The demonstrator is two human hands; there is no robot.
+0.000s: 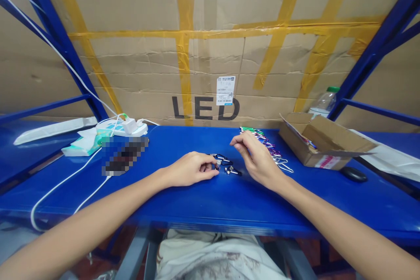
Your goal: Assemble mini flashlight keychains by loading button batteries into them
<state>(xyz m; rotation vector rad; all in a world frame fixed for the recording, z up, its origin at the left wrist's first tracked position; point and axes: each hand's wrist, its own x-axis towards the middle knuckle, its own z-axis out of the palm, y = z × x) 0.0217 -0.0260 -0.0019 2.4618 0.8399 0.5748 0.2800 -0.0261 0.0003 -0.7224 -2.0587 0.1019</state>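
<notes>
Cardboard (pixel 131 8) reads "LED"; left hand (pixel 190 168) fingers pinch metal clip (pixel 218 164); right hand (pixel 255 158) fingers curled, grip unclear.

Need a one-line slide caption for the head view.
Left hand grips a small metal part on the blue table; right hand hovers by coloured clips.

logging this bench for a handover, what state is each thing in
left hand, curled shut on a metal piece
right hand, fingertips pinched, over the coloured clips
cardboard box, open, flaps out
plastic bottle, upright, capped
power strip, white charger plugged in
</notes>
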